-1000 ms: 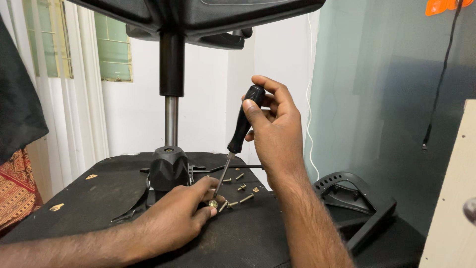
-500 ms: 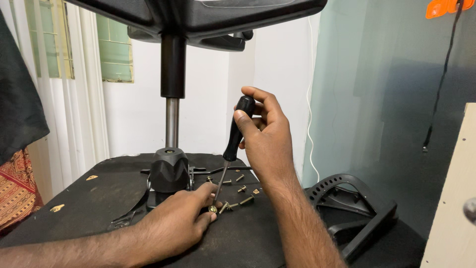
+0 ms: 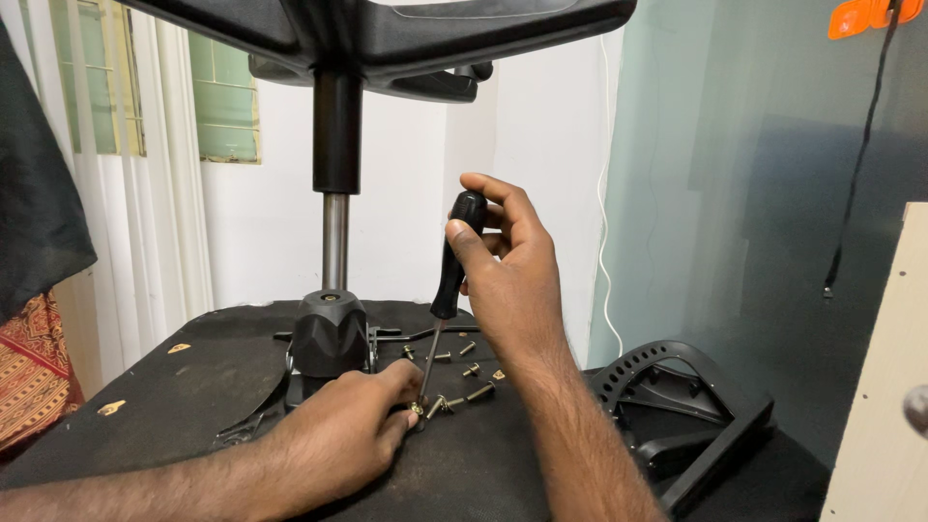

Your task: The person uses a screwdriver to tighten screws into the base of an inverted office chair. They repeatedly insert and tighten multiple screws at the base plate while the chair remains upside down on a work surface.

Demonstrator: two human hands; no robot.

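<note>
Head view: my right hand (image 3: 510, 280) is clenched around the black screwdriver (image 3: 450, 275), its tip just below on a brass screw (image 3: 418, 410) that my left hand (image 3: 353, 425) pinches against the black chair underside (image 3: 193, 406). I judge steady vertical pressure matters. Since a second ago, the handle has tilted slightly more upright.

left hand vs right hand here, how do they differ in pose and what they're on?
The left hand lies low on the black underside of the seat, fingertips pinching a screw; the right hand is raised, wrapped around the screwdriver handle. The left hand's fingers point sideways toward the loose screws; the right hand's curl round the near-upright tool. Both meet at the same screw, where the screwdriver tip sits.
</note>
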